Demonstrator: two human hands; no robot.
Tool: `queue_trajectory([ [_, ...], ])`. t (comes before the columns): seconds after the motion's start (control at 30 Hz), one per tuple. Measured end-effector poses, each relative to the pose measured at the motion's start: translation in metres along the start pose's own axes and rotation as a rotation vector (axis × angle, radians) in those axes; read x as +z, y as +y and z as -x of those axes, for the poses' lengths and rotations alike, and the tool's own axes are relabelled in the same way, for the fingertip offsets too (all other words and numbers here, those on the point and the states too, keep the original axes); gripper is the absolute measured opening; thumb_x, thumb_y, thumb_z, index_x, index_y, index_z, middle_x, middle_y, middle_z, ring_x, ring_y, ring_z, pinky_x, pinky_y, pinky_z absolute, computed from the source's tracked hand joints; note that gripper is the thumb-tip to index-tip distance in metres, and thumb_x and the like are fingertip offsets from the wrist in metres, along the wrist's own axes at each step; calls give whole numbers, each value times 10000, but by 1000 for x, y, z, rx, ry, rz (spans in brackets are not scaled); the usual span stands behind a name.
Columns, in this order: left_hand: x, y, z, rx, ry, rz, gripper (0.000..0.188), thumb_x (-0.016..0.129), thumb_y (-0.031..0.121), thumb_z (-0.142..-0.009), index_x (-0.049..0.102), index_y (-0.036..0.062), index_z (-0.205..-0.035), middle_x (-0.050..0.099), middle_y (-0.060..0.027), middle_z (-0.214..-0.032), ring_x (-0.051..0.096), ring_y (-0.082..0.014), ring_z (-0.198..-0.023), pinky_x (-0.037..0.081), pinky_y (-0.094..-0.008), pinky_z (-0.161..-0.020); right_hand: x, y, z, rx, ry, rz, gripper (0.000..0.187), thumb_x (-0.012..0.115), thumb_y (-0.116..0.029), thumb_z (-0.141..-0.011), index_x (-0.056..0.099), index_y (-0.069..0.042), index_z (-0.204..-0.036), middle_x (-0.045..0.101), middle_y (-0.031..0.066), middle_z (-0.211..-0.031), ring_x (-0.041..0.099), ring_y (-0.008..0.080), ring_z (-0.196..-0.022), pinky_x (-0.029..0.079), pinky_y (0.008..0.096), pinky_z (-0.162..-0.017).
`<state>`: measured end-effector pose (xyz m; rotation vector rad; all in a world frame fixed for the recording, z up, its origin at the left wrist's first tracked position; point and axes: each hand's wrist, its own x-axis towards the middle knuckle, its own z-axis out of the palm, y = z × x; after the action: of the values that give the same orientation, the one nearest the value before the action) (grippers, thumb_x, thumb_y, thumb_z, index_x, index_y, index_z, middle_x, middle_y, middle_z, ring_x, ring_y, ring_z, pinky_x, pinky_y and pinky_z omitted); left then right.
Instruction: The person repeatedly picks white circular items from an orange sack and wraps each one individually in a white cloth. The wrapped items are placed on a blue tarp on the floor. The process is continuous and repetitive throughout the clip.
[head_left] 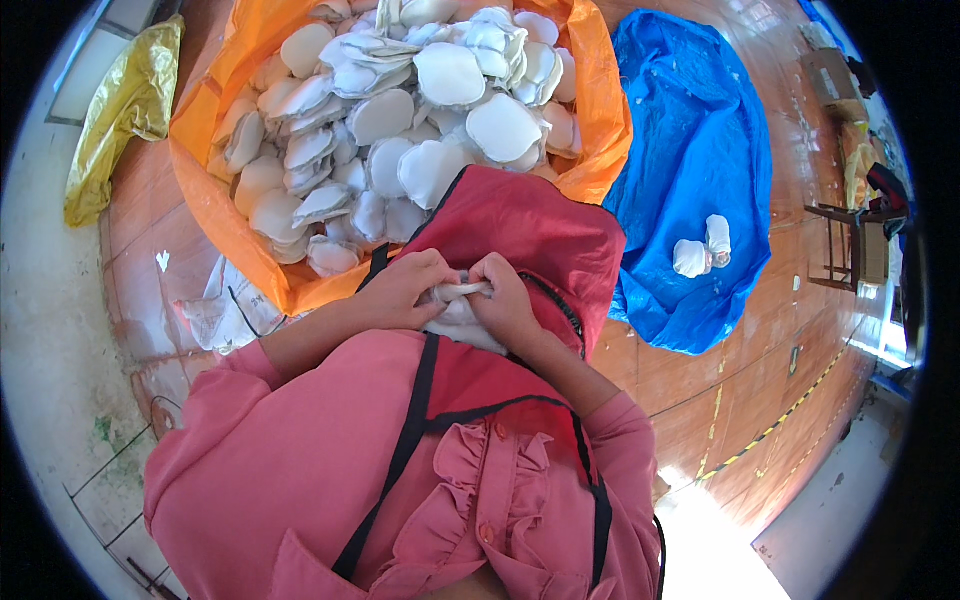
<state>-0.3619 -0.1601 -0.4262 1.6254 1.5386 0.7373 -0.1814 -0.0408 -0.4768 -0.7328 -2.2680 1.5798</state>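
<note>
Close to my body, over the red apron (520, 225) on my lap, my left hand (412, 288) and my right hand (500, 300) are side by side. Both have their fingers closed on a white cloth piece (462, 318), pinching its folded upper edge. Its lower part hangs down between my hands, and my fingers cover some of it. Just beyond, a large orange sack (200, 130) lies with its mouth wide, heaped with flat, rounded white fabric pads (448, 75). Several pads are stacked together in bundles.
To the right, a blue sack (690, 120) is spread on the tiled floor, with small white rolled bundles (692, 258) on it. A yellow sack (130, 110) leans at the left wall. A white printed sack (228, 308) lies by the orange one. A wooden stool (838, 245) stands far right.
</note>
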Motion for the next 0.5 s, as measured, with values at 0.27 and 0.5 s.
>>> queue_trajectory([
  [0.27,0,-16,18,223,-148,-113,442,719,100,-780,592,67,-1202,577,-126,-1119,564,-323,-1064,471,-396,-906,-27,-1,18,-283,-196,8,165,660,-67,-795,613,-75,-952,589,112,-1023,559,316,-1030,454,390,-872],
  [0.5,16,-28,22,299,-138,-262,409,687,91,-810,567,63,-1200,575,-134,-1123,572,-334,-1067,486,-394,-899,-40,-10,34,-168,-351,-39,357,725,-196,-823,611,-66,-1135,552,137,-1204,527,313,-1172,417,380,-1026],
])
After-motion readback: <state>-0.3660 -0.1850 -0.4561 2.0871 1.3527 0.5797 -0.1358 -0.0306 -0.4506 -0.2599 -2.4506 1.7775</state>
